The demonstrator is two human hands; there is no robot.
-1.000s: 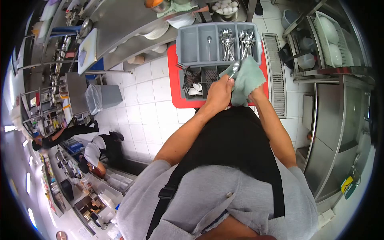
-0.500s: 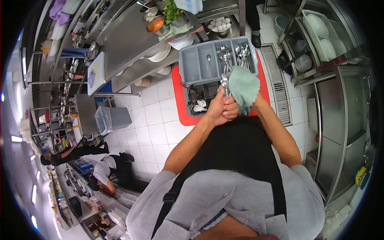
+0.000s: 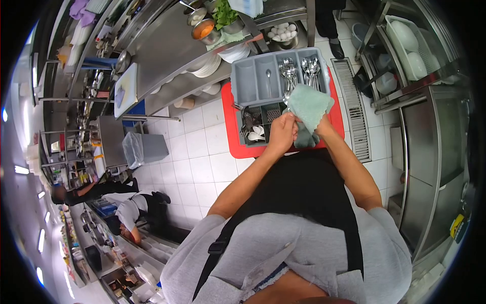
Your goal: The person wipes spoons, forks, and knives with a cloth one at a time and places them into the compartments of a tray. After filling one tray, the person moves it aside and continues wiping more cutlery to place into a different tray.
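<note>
Pointing up and away from the person toward the grey cutlery tray (image 3: 253, 81), a metal utensil (image 3: 287, 99) runs its long axis roughly along the line of the forearms, its upper end showing just above the two hands while the rest is buried in a pale green cloth (image 3: 309, 104). Which kind of utensil it is cannot be told; only a short shiny stretch is visible. The left hand (image 3: 281, 133) is raised in front of the chest, elbow bent, its fingers clenched around the lower part of the utensil. The right hand (image 3: 310, 133) sits just beside it, touching, mostly hidden under the cloth it is grasping, with the cloth bunched and draped over its fingers. Both hands hover over a dark compartmented basket (image 3: 258, 124) holding white spoons, which rests with the tray on a red surface (image 3: 230, 121). Spoons and forks lie sorted in the tray's right compartments.
</note>
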